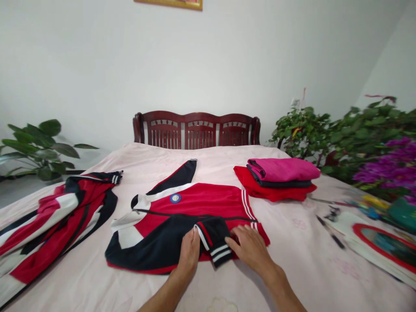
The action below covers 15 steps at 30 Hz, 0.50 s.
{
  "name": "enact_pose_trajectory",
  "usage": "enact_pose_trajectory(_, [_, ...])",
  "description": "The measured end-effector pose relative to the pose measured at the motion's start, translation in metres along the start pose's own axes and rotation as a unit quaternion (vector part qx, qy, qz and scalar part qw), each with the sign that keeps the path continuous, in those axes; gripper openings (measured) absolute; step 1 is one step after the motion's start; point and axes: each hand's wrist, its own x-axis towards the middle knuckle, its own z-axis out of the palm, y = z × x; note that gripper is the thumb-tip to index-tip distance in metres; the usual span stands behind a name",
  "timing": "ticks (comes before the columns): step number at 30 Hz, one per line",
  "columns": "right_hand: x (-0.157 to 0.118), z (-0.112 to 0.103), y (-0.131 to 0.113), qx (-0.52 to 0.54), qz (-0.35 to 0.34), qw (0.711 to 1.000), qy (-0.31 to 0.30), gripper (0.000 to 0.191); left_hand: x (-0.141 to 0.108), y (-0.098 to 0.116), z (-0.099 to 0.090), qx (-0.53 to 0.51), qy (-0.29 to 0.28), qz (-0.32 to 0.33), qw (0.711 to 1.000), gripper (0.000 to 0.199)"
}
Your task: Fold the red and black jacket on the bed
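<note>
Two bare hands on one red-and-navy zip-front track jacket (pixel 198 203) lying flat on a pale pink bedsheet (pixel 302 255): left hand (pixel 189 252) pinching the folded navy sleeve (pixel 165 242), right hand (pixel 247 249) spread beside its white-striped cuff (pixel 221 253), which could slip askew if dragged.

**Bedroom lot: bed (pixel 302 251) with pale pink sheet, dark red slatted wooden headboard (pixel 196 130), surrounding items**

Left of bed: loosely folded red, white and navy tracksuit jacket (pixel 55 229). Right of bed: folded magenta garment (pixel 282 170) over a dark layer, on folded red garment (pixel 273 191). Beside these: black pen (pixel 331 232), red-bordered paper sheet (pixel 380 247). Broad-leaved houseplant (pixel 37 147) at left; leafy shrub (pixel 302 132), purple flowers (pixel 390 167) at right. Gilt picture frame (pixel 169 3) on white wall (pixel 97 65).
</note>
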Motion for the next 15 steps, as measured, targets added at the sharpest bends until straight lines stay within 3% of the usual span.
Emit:
enact_pose_trajectory(4, [0.004, 0.011, -0.002, 0.115, 0.043, 0.992, -0.014, 0.018, -0.002, 0.007, -0.003, 0.000, -0.028, 0.010, 1.000, 0.065])
enact_pose_trajectory(6, [0.008, 0.013, 0.003, 0.230, 0.088, 0.969, 0.001, 0.020, -0.005, 0.014, -0.005, 0.007, -0.060, 0.024, 0.998, 0.061])
enact_pose_trajectory(9, [0.013, 0.010, 0.021, 0.348, 0.158, 0.920, 0.086, 0.032, -0.010, 0.024, -0.006, 0.062, -0.126, 0.054, 0.989, 0.045])
enact_pose_trajectory(11, [0.014, 0.004, 0.036, 0.340, 0.194, 0.908, 0.148, 0.037, -0.015, 0.026, -0.005, 0.136, -0.168, 0.090, 0.972, 0.037])
enact_pose_trajectory(15, [0.011, -0.002, 0.062, 0.228, 0.189, 0.941, 0.166, 0.030, -0.023, 0.023, 0.000, 0.272, -0.252, 0.198, 0.907, 0.050])
